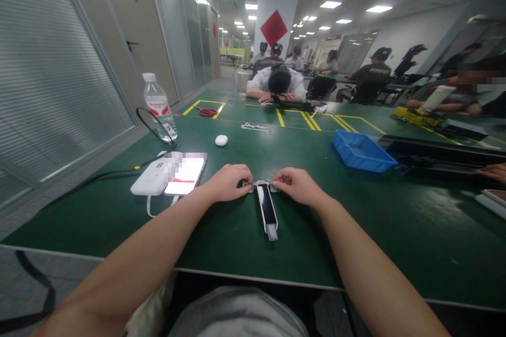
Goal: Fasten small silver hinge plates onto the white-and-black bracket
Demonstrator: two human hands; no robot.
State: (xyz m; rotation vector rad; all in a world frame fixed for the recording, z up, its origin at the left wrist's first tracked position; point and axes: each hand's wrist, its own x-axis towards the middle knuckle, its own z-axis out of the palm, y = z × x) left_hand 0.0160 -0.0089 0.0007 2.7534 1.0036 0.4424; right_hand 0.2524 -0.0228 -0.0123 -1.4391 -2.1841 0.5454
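Observation:
A narrow device (268, 205) with a glossy black face and a white rim lies lengthwise on the green table, a pale tab (272, 232) sticking out at its near end. Small silvery metal pieces show on both sides of its far end. My left hand (231, 181) pinches the left metal piece (248, 186) between thumb and fingers. On the opposite side, my right hand (294, 184) is closed on the right metal piece (273, 187). The fingers partly hide both pieces, so I cannot tell how they join the device.
Left of my hands lie a phone (185, 174) and a white power bank (148, 179) with cables, near a water bottle (158, 108). Farther back are a white earbud case (221, 140) and red scissors (207, 112). A blue tray (361, 151) stands right. Opposite, a person (279, 84) rests head-down.

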